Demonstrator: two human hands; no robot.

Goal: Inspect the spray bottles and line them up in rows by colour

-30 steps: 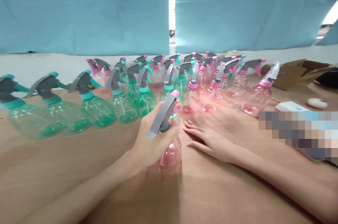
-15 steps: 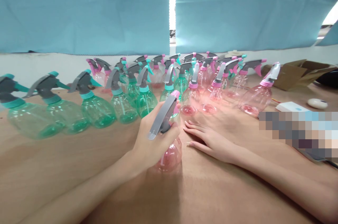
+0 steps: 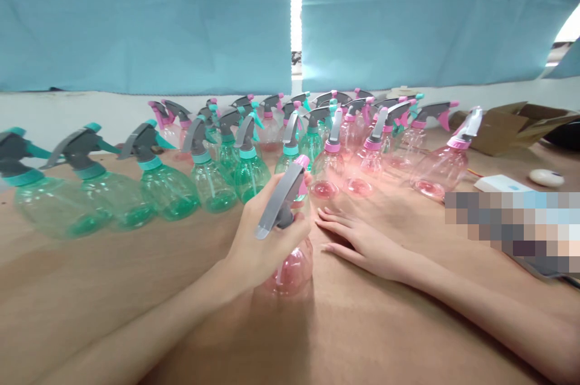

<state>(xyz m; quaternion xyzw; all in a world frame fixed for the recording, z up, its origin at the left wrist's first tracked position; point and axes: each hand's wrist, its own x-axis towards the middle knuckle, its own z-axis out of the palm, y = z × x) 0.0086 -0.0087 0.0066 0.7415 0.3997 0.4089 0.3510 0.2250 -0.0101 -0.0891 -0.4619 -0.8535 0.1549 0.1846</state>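
Observation:
My left hand point(image 3: 258, 240) is wrapped round the neck of a pink spray bottle point(image 3: 292, 267) with a grey trigger head and pink nozzle. The bottle stands upright, its nozzle facing away from me; the trigger is mostly hidden by the fingers. Flat on the table point(image 3: 376, 324), just right of that bottle, lies my right hand point(image 3: 362, 240) with its fingers stretched out and nothing in it. Beyond the hands stand pink spray bottles, among them one point(image 3: 327, 176) near my right fingertips. Green spray bottles, including one point(image 3: 251, 176) beyond my left hand, line the left side.
More pink and green spray bottles crowd the back of the table. To the right are an open cardboard box point(image 3: 516, 131), a small white box point(image 3: 502, 184), a white computer mouse point(image 3: 546, 177) and a blurred-out patch. Blue blinds point(image 3: 149, 22) hang behind.
Almost nothing differs. The held spray bottle and my left hand have shifted very slightly, while my right hand stays flat in the same place.

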